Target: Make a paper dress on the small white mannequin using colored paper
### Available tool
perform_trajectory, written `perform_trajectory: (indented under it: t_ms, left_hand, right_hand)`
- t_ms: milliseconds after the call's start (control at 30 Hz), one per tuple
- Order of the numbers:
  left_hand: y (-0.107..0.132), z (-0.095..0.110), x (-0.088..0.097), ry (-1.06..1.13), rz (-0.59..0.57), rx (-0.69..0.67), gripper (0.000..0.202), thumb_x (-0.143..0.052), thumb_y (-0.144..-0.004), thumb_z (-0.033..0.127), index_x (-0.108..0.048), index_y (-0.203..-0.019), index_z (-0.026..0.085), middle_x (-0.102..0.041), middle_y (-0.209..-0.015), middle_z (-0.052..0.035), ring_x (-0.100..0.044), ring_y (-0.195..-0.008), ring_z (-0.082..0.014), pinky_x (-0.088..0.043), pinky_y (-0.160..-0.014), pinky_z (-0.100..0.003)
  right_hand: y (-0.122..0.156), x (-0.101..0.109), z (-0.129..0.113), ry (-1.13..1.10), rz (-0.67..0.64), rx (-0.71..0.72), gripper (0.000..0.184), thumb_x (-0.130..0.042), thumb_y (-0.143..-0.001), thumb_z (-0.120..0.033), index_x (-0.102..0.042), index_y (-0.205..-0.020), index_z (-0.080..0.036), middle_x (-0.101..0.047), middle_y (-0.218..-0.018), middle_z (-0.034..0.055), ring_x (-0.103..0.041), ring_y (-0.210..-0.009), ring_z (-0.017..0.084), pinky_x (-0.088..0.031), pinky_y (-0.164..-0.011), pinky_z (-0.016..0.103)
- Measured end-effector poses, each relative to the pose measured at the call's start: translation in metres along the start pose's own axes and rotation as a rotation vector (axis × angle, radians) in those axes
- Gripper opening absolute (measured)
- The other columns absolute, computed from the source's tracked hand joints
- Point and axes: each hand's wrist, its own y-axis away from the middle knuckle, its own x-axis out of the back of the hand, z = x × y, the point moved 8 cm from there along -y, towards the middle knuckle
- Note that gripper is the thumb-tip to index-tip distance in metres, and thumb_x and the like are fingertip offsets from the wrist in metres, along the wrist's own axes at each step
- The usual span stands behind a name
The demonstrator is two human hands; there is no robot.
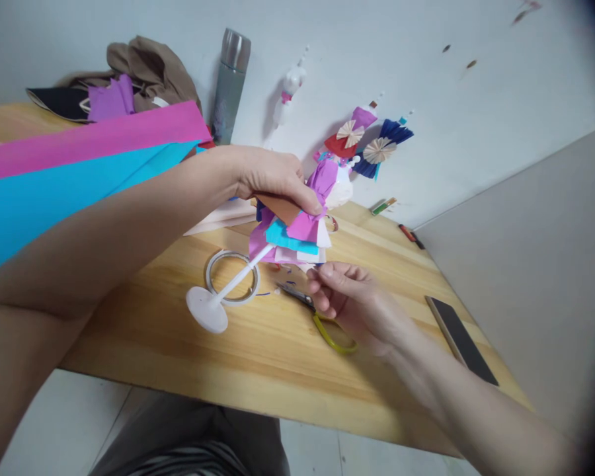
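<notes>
My left hand (pixel 277 177) grips a paper doll (pixel 305 228) around its upper body and holds it tilted above the table. The doll has a white rounded head and layered purple, pink, turquoise, white and brown paper. Its white stand (pixel 207 309) with a round base slants down to the left. At the skirt's lower edge, my right hand (pixel 352 294) is closed in a pinch on a small bit of paper; the fingers partly hide it. Scissors (pixel 332 336) with yellow-green handles lie just below my right fingers. A roll of tape (pixel 209 270) lies behind the stand.
Pink and turquoise paper sheets (pixel 79 178) lie under my left forearm. A steel-capped flask (pixel 231 89) stands at the back beside brown cloth (pixel 153 69). More paper dolls (pixel 347 142) stand against the wall. A dark flat phone-like slab (pixel 461 340) lies at right.
</notes>
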Motion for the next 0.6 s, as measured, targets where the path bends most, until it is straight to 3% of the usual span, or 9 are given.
perform_trajectory:
  t_ms: [200, 333, 467, 600]
  left_hand:
    - [0.000, 0.003, 0.002, 0.015, -0.034, -0.037, 0.020, -0.073, -0.075, 0.025, -0.060, -0.066, 0.013, -0.058, -0.058, 0.0028, -0.053, -0.057, -0.0088, -0.032, -0.065, -0.028]
    - [0.000, 0.001, 0.012, 0.022, 0.031, -0.014, 0.020, -0.074, -0.075, 0.023, -0.058, -0.066, 0.013, -0.057, -0.058, 0.0032, -0.052, -0.057, -0.0083, -0.033, -0.067, -0.027]
    - [0.002, 0.003, 0.012, 0.047, 0.035, -0.019, 0.018, -0.073, -0.075, 0.021, -0.059, -0.068, 0.013, -0.058, -0.059, 0.0027, -0.053, -0.057, -0.0088, -0.034, -0.068, -0.027]
    - [0.004, 0.005, 0.011, 0.023, 0.051, -0.010, 0.018, -0.072, -0.075, 0.022, -0.059, -0.068, 0.013, -0.059, -0.061, 0.0023, -0.053, -0.059, -0.0090, -0.035, -0.069, -0.027]
  right_hand:
    - [0.001, -0.003, 0.008, 0.044, 0.003, -0.011, 0.044, -0.095, -0.051, -0.047, -0.066, -0.058, -0.015, -0.062, -0.053, -0.0022, -0.045, -0.037, 0.003, -0.028, -0.036, 0.017]
    - [0.002, -0.002, 0.010, 0.118, -0.017, 0.021, 0.047, -0.093, -0.052, -0.053, -0.065, -0.061, -0.017, -0.063, -0.055, -0.0018, -0.046, -0.039, 0.005, -0.030, -0.039, 0.019]
    - [-0.004, 0.007, -0.006, 0.392, 0.026, 0.226, 0.044, -0.080, -0.069, -0.059, -0.064, -0.063, -0.018, -0.058, -0.052, -0.0011, -0.046, -0.043, 0.008, -0.032, -0.044, 0.023]
    - [-0.003, 0.017, -0.032, 0.677, 0.195, 0.503, 0.027, -0.079, -0.070, -0.046, -0.072, -0.073, -0.020, -0.062, -0.065, 0.0023, -0.054, -0.057, 0.014, -0.040, -0.052, 0.028]
